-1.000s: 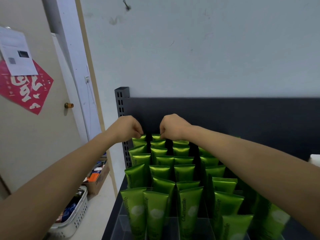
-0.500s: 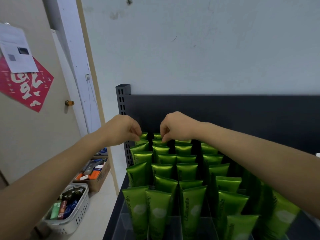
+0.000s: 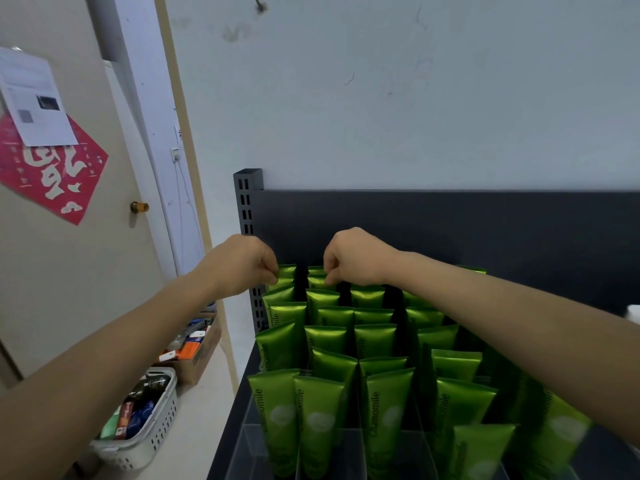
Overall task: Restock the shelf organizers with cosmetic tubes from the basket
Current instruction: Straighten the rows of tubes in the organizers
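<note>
Several rows of green cosmetic tubes [image 3: 325, 337] marked "Chamomile" stand upright in clear shelf organizers [image 3: 349, 452] on a dark shelf. Both arms reach to the back rows. My left hand [image 3: 247, 263] pinches the top edge of a tube at the rear of the leftmost row [image 3: 285, 273]. My right hand [image 3: 353, 259] pinches the crimped top of a rear tube in the second row [image 3: 317, 280]. A white perforated basket [image 3: 152, 434] with mixed products sits on the floor at lower left.
The shelf's dark back panel [image 3: 450, 230] and slotted upright post [image 3: 246, 202] rise behind the tubes. A cardboard box [image 3: 197, 355] of items sits on the floor behind the basket. A door with a knob [image 3: 138, 206] and a red poster lies to the left.
The view has tilted slightly, showing more of the basket. Both hands stay at the back rows, fingers still pinched on tube tops.
</note>
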Available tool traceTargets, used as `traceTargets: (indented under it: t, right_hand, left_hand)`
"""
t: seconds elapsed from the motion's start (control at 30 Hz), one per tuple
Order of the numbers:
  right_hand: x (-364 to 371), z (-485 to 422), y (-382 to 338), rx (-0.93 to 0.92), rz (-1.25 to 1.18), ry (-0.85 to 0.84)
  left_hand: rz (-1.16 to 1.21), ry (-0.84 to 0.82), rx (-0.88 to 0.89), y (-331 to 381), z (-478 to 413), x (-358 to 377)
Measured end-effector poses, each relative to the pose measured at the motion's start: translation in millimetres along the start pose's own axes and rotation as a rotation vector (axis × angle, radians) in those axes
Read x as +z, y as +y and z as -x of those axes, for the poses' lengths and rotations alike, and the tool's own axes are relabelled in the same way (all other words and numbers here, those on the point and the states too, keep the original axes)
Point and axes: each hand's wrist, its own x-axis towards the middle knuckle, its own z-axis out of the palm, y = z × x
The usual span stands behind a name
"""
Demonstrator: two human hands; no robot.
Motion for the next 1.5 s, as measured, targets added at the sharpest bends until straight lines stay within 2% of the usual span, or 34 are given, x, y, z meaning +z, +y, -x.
traceTargets:
  t: [0.2, 0.37, 0.43, 0.6, 0.7, 0.87, 1.0, 1.1, 1.23, 1.5]
  right_hand:
    - [-19.3, 17.6, -12.2, -0.055, -0.051, 0.093]
    - [-12.9, 23.9, -29.7, -0.098, 0.089, -0.088]
    - [-4.8, 21.9, -31.1, -0.1, 0.121, -0.08]
    - [-1.9, 22.1, -30.3, -0.079, 0.091, 0.002]
    - [-2.3, 23.3, -29.9, -0.086, 0.072, -0.005]
    - [-14.7, 30.0, -31.6, -0.091, 0.002, 0.037]
    - [-21.3, 40.9, -33.5, -0.113, -0.018, 0.092]
    - [-23.0, 49.6, -35.1, -0.129, 0.008, 0.018]
    - [-19.5, 56.3, -31.8, -0.132, 0.035, -0.07]
    - [-7.0, 58.1, -25.2, -0.134, 0.033, -0.041]
  left_hand:
    - [0.069, 0.135, 0.001, 7.8, 16.8, -14.3]
    - [0.013, -0.064, 0.02, 20.4, 30.0, -10.8]
    - [-0.003, -0.08, 0.025, 20.9, 30.7, -6.4]
    - [0.021, -0.012, 0.042, 18.3, 34.4, -8.9]
    - [0.022, 0.007, 0.04, 19.2, 37.6, -10.9]
    - [0.05, 0.132, 0.105, 26.8, 44.8, -22.8]
    - [-0.004, -0.001, 0.149, 35.1, 47.4, -19.3]
    - [-0.057, -0.063, 0.143, 33.0, 46.0, -10.4]
    - [-0.061, -0.054, 0.127, 27.6, 45.3, -10.0]
    - [-0.118, -0.032, 0.101, 33.0, 45.1, -9.4]
